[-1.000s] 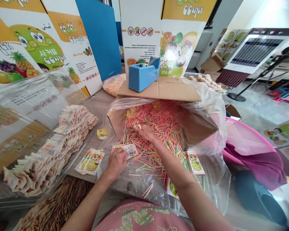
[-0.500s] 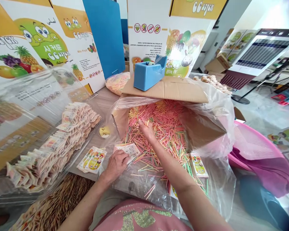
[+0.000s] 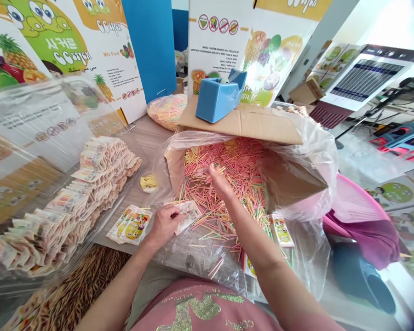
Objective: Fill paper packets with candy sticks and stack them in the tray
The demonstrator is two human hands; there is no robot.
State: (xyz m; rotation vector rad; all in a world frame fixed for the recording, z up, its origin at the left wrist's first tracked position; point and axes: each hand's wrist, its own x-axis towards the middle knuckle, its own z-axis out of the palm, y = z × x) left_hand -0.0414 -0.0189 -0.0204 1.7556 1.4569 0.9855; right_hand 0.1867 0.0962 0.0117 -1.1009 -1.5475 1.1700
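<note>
My left hand [image 3: 165, 224] rests on the table with its fingers closed on the near-left edge of a small printed candy packet [image 3: 190, 215]. My right hand [image 3: 219, 180] is inside the tipped carton, at the heap of thin candy sticks [image 3: 243, 161] in pink, yellow and green. Its thumb and fingers are apart, and no stick shows clearly in its grip. Left of my left hand lies a small stack of printed packets [image 3: 131, 224]. Loose sticks [image 3: 207, 234] spill toward me from the carton.
A blue tape dispenser [image 3: 215, 99] stands on the carton's flap [image 3: 269, 124]. Rows of filled packets [image 3: 72, 202] lie at left beside clear plastic. Another packet stack [image 3: 282, 231] is at right, near a pink basket [image 3: 362, 202]. A small dish [image 3: 148, 183] holds something yellow.
My right hand's fingers have gone from closed among the sticks to spread. My left hand has shifted slightly left, still at the packet. The camera view has tilted and shifted a little.
</note>
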